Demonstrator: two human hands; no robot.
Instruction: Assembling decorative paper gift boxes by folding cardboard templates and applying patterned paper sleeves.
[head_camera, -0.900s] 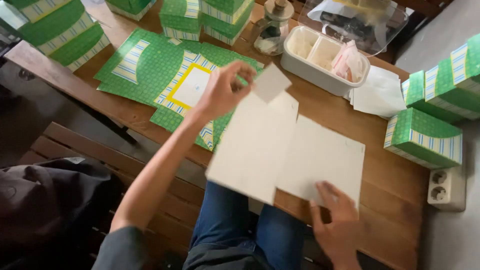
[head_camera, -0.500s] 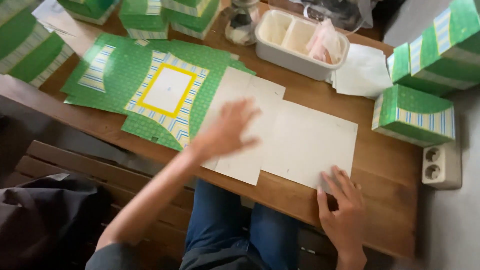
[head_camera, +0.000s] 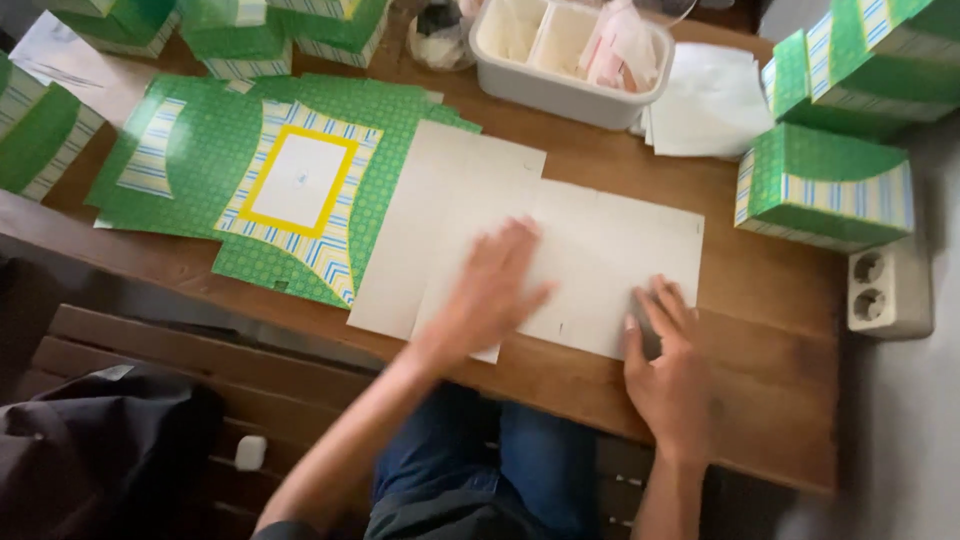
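My left hand (head_camera: 490, 290), fingers spread flat, had slid rightward to the middle of the plain cardboard blank (head_camera: 530, 240) lying face-down on the wooden table (head_camera: 770, 290). My right hand (head_camera: 668, 365) still pressed its near corner, beside the green printed sheet (head_camera: 270, 180).

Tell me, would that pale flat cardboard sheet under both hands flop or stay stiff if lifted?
The cardboard sheet lies flat with crisp edges, so it probably stays fairly stiff, though it may bend along its fold lines. It looks thin, so likely light. On the smooth wooden table it might slide easily when pushed.
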